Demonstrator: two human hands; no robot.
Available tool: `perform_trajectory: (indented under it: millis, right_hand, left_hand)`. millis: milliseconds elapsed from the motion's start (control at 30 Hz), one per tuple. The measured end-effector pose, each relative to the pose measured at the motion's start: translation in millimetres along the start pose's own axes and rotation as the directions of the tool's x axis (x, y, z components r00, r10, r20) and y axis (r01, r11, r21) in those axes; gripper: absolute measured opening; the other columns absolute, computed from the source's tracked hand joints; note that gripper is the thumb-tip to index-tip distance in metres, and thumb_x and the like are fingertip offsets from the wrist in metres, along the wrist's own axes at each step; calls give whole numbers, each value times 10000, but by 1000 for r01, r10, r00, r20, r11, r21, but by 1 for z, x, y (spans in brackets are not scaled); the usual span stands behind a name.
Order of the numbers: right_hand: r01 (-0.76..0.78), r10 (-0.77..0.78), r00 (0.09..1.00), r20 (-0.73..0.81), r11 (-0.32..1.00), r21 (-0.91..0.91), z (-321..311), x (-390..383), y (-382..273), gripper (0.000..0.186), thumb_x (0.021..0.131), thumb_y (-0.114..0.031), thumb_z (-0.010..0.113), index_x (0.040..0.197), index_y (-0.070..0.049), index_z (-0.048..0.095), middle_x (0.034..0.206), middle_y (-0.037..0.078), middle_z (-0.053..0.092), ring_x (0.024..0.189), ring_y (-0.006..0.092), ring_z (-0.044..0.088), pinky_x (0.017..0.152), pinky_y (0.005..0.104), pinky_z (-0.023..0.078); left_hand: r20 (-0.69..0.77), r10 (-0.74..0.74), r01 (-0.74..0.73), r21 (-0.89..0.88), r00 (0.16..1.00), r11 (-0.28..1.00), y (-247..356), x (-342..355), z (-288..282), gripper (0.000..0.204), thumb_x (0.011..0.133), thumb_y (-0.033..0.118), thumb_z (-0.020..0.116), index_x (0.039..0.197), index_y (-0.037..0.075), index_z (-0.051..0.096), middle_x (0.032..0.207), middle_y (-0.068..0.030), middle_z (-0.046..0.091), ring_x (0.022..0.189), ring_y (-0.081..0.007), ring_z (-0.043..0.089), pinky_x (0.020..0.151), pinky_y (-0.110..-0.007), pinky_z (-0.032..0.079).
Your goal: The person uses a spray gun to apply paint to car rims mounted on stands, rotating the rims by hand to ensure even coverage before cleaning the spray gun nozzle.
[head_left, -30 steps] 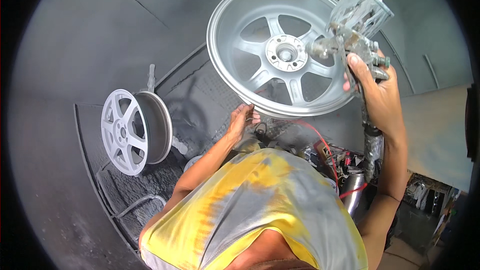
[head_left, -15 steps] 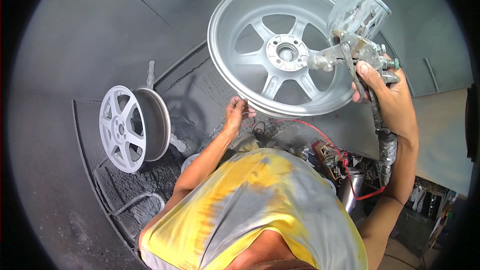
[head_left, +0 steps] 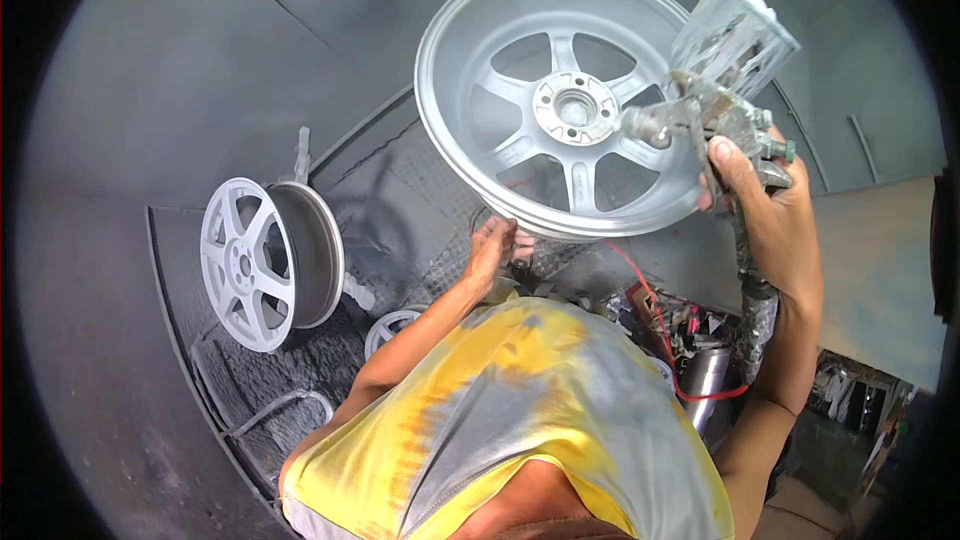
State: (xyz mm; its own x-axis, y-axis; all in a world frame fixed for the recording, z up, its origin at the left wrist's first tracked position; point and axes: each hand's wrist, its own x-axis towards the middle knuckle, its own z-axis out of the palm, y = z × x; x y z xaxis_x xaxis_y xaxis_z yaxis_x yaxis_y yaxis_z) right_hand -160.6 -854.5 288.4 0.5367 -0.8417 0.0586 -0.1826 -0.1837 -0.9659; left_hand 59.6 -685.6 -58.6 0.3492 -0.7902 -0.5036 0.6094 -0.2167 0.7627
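A silver several-spoked wheel rim point(head_left: 581, 183) is raised in front of me, its hollow side and hub facing the camera. My left hand point(head_left: 492, 251) is at its lower edge, thumb and fingertips gripping the lip, fingers slightly spread. My right hand point(head_left: 762, 215) grips a paint-spattered spray gun point(head_left: 725, 110) with a crusted cup point(head_left: 730, 35) on top. The gun's nozzle is in front of the rim's right side, near the hub; whether paint is coming out I cannot tell. A hose with a wrapped, grimy fitting point(head_left: 758, 325) hangs from the gun along my right forearm.
A second pale wheel point(head_left: 245, 265) stands sideways on a support at left; another point(head_left: 390, 330) is partly hidden lower. Grey booth walls point(head_left: 150, 70) surround the work. A red hose point(head_left: 650, 290), a steel cylinder point(head_left: 705, 380), clutter and a pale board point(head_left: 875, 270) are at lower right.
The wheel's spokes have rotated, and my left hand has shifted along its lower edge. My right hand and gun moved right, then slightly back left and down.
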Motion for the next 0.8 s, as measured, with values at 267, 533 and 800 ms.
perform_trajectory:
  millis: [267, 533, 800]
  right_hand:
    - [173, -188, 970, -152, 979, -107, 3, 26, 22, 192, 1051, -155, 614, 1150, 0, 668, 885, -1, 635, 725, 64, 564, 663, 231, 474]
    - [145, -145, 982, -124, 989, -8, 9, 20, 13, 220, 1014, -179, 674, 1136, 5, 670, 908, 3, 661, 738, 72, 581, 664, 245, 502]
    - [87, -79, 992, -98, 993, 78, 23, 11, 7, 199, 1006, -164, 680, 1101, 10, 661, 891, 11, 640, 721, 78, 580, 658, 234, 489]
  left_hand:
    - [-205, 212, -175, 184, 955, 967, 61, 57, -45, 319, 1059, 351, 521, 1017, 52, 627, 842, -74, 703, 735, -166, 670, 687, -334, 597]
    - [-228, 311, -245, 274, 923, 930, 91, 94, -57, 373, 1036, 348, 562, 1186, 20, 657, 930, -85, 741, 783, -185, 713, 685, -354, 599]
    - [-214, 329, -267, 274, 920, 924, 89, 114, -68, 353, 1015, 274, 586, 1210, -11, 656, 993, -101, 742, 821, -177, 709, 706, -355, 592]
